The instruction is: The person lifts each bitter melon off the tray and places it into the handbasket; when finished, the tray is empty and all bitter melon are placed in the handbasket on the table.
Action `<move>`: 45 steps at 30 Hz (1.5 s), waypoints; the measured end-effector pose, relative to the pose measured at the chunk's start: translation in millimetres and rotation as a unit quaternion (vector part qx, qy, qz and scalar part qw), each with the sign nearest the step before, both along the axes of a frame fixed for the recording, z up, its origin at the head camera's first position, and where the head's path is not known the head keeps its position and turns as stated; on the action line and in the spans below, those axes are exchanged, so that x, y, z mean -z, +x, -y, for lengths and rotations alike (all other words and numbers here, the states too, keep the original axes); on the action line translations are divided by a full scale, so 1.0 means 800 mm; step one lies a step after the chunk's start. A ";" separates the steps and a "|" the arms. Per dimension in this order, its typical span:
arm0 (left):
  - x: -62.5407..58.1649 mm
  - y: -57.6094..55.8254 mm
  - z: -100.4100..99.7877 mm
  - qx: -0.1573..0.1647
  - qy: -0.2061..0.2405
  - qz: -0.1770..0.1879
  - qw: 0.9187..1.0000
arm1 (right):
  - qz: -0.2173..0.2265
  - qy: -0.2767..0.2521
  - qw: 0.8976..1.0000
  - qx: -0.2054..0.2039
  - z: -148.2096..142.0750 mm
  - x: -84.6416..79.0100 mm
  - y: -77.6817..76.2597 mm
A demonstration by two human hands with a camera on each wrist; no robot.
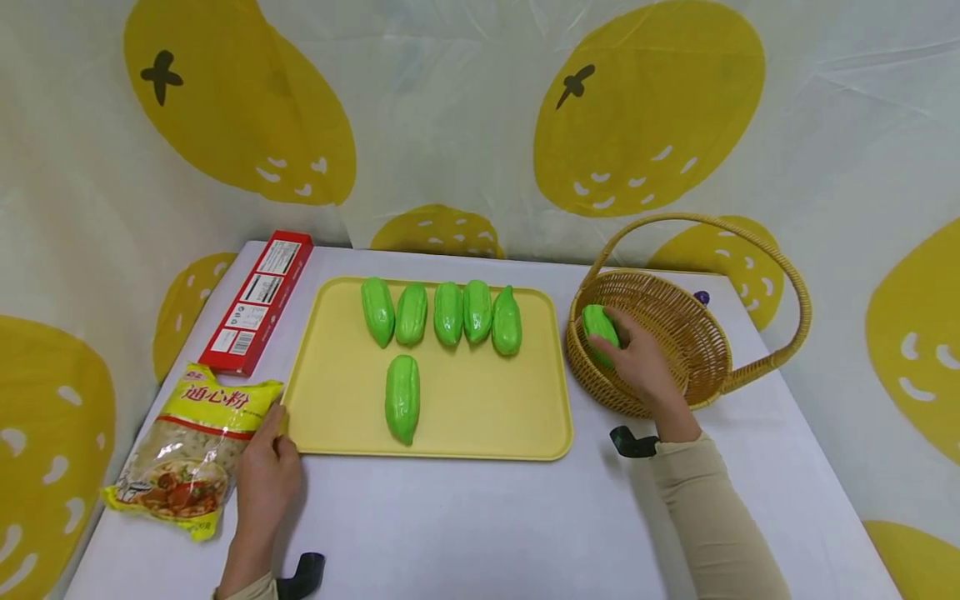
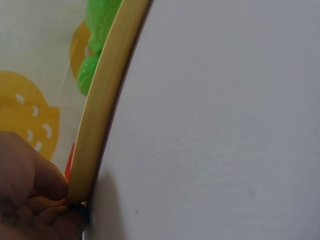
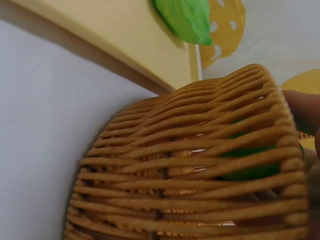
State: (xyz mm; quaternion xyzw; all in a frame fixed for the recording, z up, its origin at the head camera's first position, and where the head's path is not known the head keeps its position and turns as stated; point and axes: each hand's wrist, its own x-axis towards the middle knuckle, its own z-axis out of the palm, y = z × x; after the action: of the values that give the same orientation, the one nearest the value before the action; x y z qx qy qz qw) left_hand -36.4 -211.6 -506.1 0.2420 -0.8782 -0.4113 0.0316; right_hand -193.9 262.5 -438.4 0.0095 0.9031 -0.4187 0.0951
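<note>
My left hand (image 1: pixel 266 475) grips the near left corner of a yellow tray (image 1: pixel 480 404); in the left wrist view its thumb and fingers pinch the tray's edge (image 2: pixel 92 145). Five glossy green ridged gourds stand in a row along the back of the tray, among them a gourd (image 1: pixel 448 314) near the middle. Another gourd (image 1: pixel 402 400) lies alone in front of them. Inside the left part of a wicker basket (image 1: pixel 708 354), my right hand (image 1: pixel 637 362) holds a gourd (image 1: pixel 597 323). The basket's weave partly hides that gourd in the right wrist view.
The basket's tall handle (image 1: pixel 776 250) arches over it to the right. Left of the tray lie a red box (image 1: pixel 258 302) and a yellow-topped bag of pasta (image 1: pixel 191 450), close beside my left hand. A small purple thing (image 1: pixel 702 297) sits behind the basket. A patterned curtain (image 1: pixel 450 125) hangs behind the table.
</note>
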 end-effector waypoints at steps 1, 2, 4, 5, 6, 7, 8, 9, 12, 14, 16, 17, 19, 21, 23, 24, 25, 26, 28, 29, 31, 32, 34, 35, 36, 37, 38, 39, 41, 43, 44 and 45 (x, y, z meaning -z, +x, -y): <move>0.000 0.000 0.000 0.000 0.000 0.000 1.000 | 0.004 0.007 1.000 -0.008 -0.001 0.001 0.000; -0.001 -0.001 0.000 0.000 0.000 0.000 1.000 | 0.006 0.013 1.000 -0.016 -0.002 0.002 0.000; -0.001 -0.001 0.000 0.000 -0.001 -0.001 1.000 | 0.013 0.024 0.999 -0.031 -0.003 0.004 -0.001; -0.001 -0.001 0.000 0.001 -0.002 -0.003 1.000 | 0.017 0.026 0.999 -0.037 -0.004 0.005 -0.001; -0.001 -0.002 0.000 0.001 -0.003 -0.005 1.000 | 0.021 0.026 0.999 -0.039 -0.005 0.006 -0.002; -0.001 -0.002 -0.001 0.002 -0.003 -0.007 1.000 | 0.027 0.023 0.999 -0.042 -0.006 0.007 -0.003; -0.001 -0.003 -0.001 0.002 -0.003 -0.008 1.000 | 0.031 0.016 0.998 -0.044 -0.008 0.009 -0.004; -0.001 -0.003 -0.001 0.002 -0.003 -0.009 1.000 | 0.035 0.009 0.998 -0.046 -0.009 0.011 -0.005; -0.001 -0.003 -0.001 0.003 -0.003 -0.010 1.000 | 0.042 -0.016 0.997 -0.054 -0.015 0.016 -0.009; 0.000 -0.004 -0.001 0.003 -0.002 -0.008 1.000 | 0.050 -0.029 0.997 -0.058 -0.020 0.019 -0.010; 0.000 -0.003 0.000 0.003 -0.001 -0.007 1.000 | 0.058 -0.029 0.996 -0.063 -0.023 0.021 -0.009; 0.000 -0.003 0.000 0.004 0.001 -0.009 1.000 | 0.061 -0.027 0.996 -0.065 -0.025 0.021 -0.009; 0.000 -0.003 0.000 0.006 0.002 -0.012 1.000 | 0.071 -0.033 0.994 -0.073 -0.029 0.021 -0.008; -0.001 -0.001 0.001 0.006 0.001 -0.014 1.000 | 0.076 -0.041 0.993 -0.085 -0.032 0.022 -0.007; 0.000 0.000 0.003 0.007 0.001 -0.016 1.000 | 0.078 -0.049 0.991 -0.100 -0.036 0.023 -0.007; 0.000 0.001 0.003 0.006 0.001 -0.014 1.000 | 0.077 -0.052 0.990 -0.107 -0.038 0.024 -0.007; 0.000 0.002 0.004 0.006 0.001 -0.013 1.000 | 0.077 -0.046 0.990 -0.113 -0.041 0.025 -0.007; 0.000 0.002 0.004 0.006 0.001 -0.014 1.000 | 0.076 -0.041 0.989 -0.119 -0.043 0.026 -0.007; 0.000 0.002 0.005 0.006 0.005 -0.017 1.000 | 0.071 -0.026 0.989 -0.130 -0.046 0.026 -0.008; 0.000 0.002 0.005 0.006 0.006 -0.018 1.000 | 0.067 -0.018 0.989 -0.133 -0.047 0.027 -0.008; 0.000 0.001 0.004 0.004 0.007 -0.019 1.000 | 0.063 -0.012 0.988 -0.143 -0.050 0.026 -0.008; 0.000 0.001 0.003 0.003 0.007 -0.018 1.000 | 0.060 -0.015 0.987 -0.150 -0.051 0.026 -0.007; 0.001 0.001 0.002 0.003 0.008 -0.017 1.000 | 0.063 -0.021 0.986 -0.153 -0.054 0.025 -0.007; 0.001 0.001 0.002 0.002 0.008 -0.018 1.000 | 0.068 -0.026 0.986 -0.152 -0.055 0.024 -0.007; 0.001 0.001 0.002 0.002 0.009 -0.018 1.000 | 0.073 -0.030 0.985 -0.153 -0.056 0.024 -0.006; 0.001 0.000 0.002 0.001 0.009 -0.017 1.000 | 0.077 -0.032 0.985 -0.152 -0.057 0.023 -0.006; 0.002 0.000 0.002 0.001 0.009 -0.018 1.000 | 0.080 -0.033 0.985 -0.152 -0.059 0.023 -0.006; 0.002 0.000 0.002 0.000 0.009 -0.018 1.000 | 0.085 -0.035 0.985 -0.148 -0.059 0.022 -0.006; 0.002 0.000 0.002 -0.001 0.009 -0.017 1.000 | 0.087 -0.034 0.985 -0.147 -0.060 0.022 -0.007; 0.003 -0.001 0.003 -0.002 0.009 -0.015 1.000 | 0.086 -0.031 0.985 -0.147 -0.060 0.022 -0.008; 0.002 -0.001 0.003 -0.002 0.010 -0.015 1.000 | 0.086 -0.030 0.985 -0.146 -0.060 0.021 -0.008; 0.002 -0.001 0.003 -0.002 0.010 -0.014 1.000 | 0.086 -0.029 0.985 -0.145 -0.060 0.021 -0.009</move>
State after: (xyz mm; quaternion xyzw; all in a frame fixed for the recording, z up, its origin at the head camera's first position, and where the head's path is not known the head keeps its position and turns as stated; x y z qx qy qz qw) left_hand -37.4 -213.9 -508.0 0.2386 -0.8730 -0.4233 0.0425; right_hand -200.8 310.8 -455.3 -0.0889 0.8709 -0.4239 0.2322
